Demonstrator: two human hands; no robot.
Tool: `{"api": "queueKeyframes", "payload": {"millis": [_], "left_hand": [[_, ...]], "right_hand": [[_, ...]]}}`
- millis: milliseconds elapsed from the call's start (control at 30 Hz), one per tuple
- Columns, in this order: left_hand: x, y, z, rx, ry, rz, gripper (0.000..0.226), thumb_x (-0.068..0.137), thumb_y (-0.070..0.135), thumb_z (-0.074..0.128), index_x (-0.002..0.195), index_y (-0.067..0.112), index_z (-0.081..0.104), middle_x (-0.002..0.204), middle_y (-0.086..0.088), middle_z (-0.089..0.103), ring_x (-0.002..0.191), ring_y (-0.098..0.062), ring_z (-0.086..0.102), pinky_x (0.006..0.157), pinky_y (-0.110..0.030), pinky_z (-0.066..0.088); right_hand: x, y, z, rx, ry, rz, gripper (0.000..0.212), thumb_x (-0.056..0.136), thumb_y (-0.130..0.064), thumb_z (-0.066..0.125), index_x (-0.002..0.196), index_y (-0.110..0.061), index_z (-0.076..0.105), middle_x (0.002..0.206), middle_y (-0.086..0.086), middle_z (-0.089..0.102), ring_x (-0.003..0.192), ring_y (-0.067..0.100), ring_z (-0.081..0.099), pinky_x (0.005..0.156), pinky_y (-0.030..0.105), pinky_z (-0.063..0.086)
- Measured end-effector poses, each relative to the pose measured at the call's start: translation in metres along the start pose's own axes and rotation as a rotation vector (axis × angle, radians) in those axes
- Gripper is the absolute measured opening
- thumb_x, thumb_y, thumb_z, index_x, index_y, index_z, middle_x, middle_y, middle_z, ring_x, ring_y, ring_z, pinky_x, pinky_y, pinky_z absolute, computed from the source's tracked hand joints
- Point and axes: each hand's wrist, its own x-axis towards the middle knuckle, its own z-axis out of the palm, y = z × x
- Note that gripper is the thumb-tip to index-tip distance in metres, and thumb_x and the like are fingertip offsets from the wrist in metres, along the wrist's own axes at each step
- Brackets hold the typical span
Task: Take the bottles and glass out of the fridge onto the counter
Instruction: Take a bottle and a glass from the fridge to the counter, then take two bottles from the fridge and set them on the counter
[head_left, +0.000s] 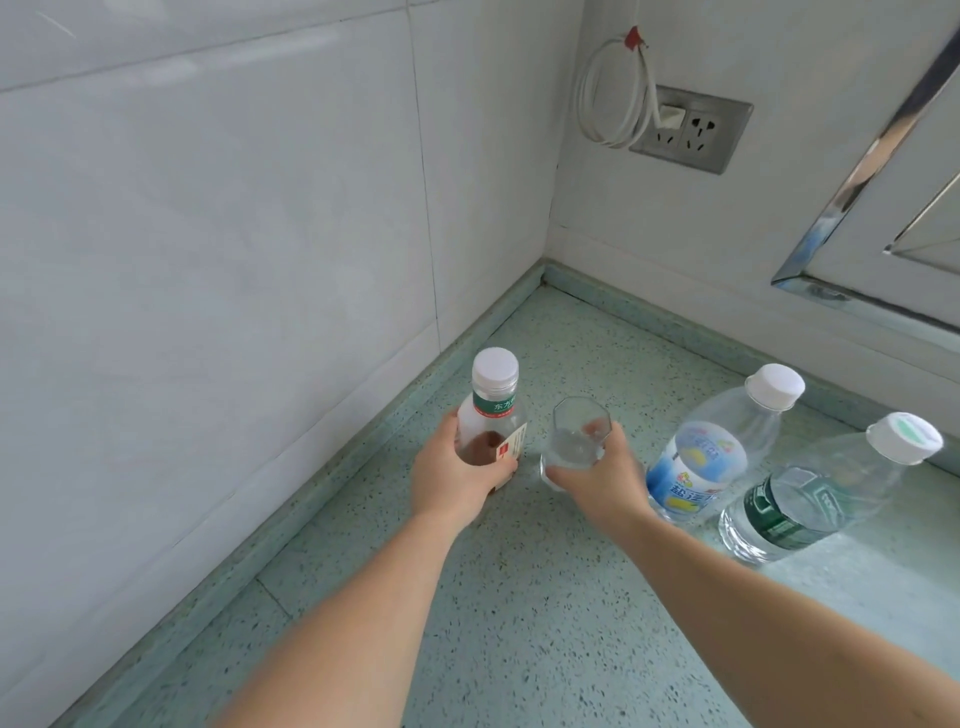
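Two items are in my grip over the counter (519, 597) — left hand (457, 478) wraps the small bottle (493, 410), right hand (597, 478) clasps the glass (576, 436). I judge a careless set-down could knock them together — they're just beside each other.

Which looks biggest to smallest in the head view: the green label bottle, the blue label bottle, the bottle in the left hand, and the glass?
1. Green label bottle and blue label bottle: about alike; the green one sits nearer the camera, so unranked.
2. Bottle in the left hand.
3. Glass, the smallest.
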Motion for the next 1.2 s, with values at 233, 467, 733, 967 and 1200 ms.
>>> {"api": "queueKeyframes", "payload": {"millis": [233,467,733,967,1200], "left_hand": [[0.001,-0.016,0.013,0.093,0.023,-0.079,0.083,0.060,0.037,0.084,0.132,0.026,0.044,0.131,0.006,0.054,0.119,-0.021,0.054,0.095,-0.040,0.047],[-0.020,0.002,0.013,0.183,0.025,-0.103,0.100,0.057,0.044,0.084,0.139,0.012,0.037,0.140,-0.008,0.044,0.129,-0.026,0.043,0.102,-0.045,0.043],[-0.081,0.037,-0.005,0.149,0.011,-0.085,0.057,0.071,0.031,0.077,0.120,0.012,0.055,0.118,-0.002,0.053,0.087,-0.016,0.049,0.064,-0.024,0.036],[-0.176,0.092,0.000,0.150,-0.139,0.122,0.034,0.082,0.032,0.069,0.113,0.020,0.062,0.111,0.000,0.061,0.092,-0.015,0.055,0.063,-0.021,0.041],[-0.326,0.201,0.080,0.114,-0.389,0.401,0.018,0.082,0.024,0.069,0.097,0.018,0.062,0.094,-0.002,0.063,0.085,-0.020,0.059,0.075,-0.027,0.045]], "right_hand": [[0.001,0.005,0.007,0.018,-0.007,0.056,0.071,0.076,-0.022,0.076,0.135,-0.021,0.036,0.127,0.002,0.058,0.095,0.020,0.057,0.062,0.026,0.047],[-0.025,0.005,-0.009,-0.019,0.000,0.061,0.092,0.075,-0.034,0.077,0.149,-0.018,0.023,0.144,0.004,0.044,0.118,0.021,0.052,0.077,0.029,0.047],[-0.089,-0.001,-0.055,0.059,-0.015,-0.042,0.060,0.080,-0.036,0.071,0.132,-0.020,0.046,0.124,-0.002,0.055,0.100,0.015,0.058,0.057,0.020,0.044],[-0.183,0.024,-0.142,0.120,0.145,-0.120,0.041,0.081,-0.029,0.068,0.119,-0.019,0.057,0.110,-0.001,0.064,0.089,0.017,0.063,0.060,0.023,0.048],[-0.322,0.102,-0.314,0.044,0.496,-0.082,0.037,0.082,-0.027,0.067,0.117,-0.016,0.059,0.110,0.002,0.065,0.092,0.018,0.059,0.072,0.021,0.039]]}}
